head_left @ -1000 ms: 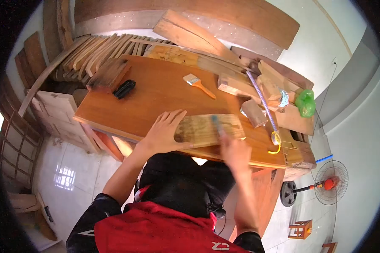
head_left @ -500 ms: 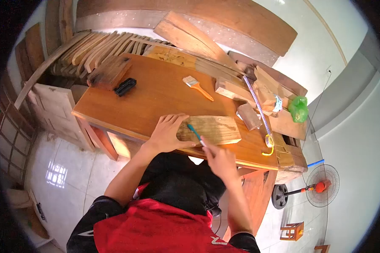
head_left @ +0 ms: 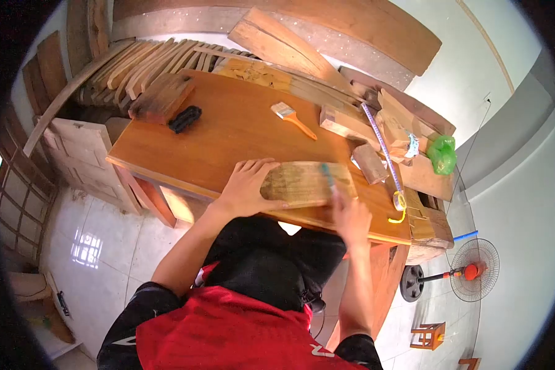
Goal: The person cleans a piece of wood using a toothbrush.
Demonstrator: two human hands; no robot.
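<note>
A pale wooden block (head_left: 299, 192) with dark stains lies flat near the front edge of the table. My left hand (head_left: 246, 188) grips its left end, thumb along the near side and fingers at the far corner. Closed around the handle of a slim toothbrush (head_left: 327, 172), my right hand (head_left: 351, 217) is over the block's right part. The toothbrush has a teal head and a paler handle; both it and the hand are blurred by motion. Its head appears to be on or just over the block's top face.
Farther back on the brown table (head_left: 228, 129) lie an orange-handled paintbrush (head_left: 295, 121) and a black object (head_left: 185, 119). To the right are wood offcuts (head_left: 370, 164), a tape measure (head_left: 399, 200) with its tape out, and a green plastic bag (head_left: 441, 155). A fan (head_left: 473, 270) stands at the right.
My right hand has moved the toothbrush right along the block, from near my left hand toward the right end. My left hand stays on the block's left end.
</note>
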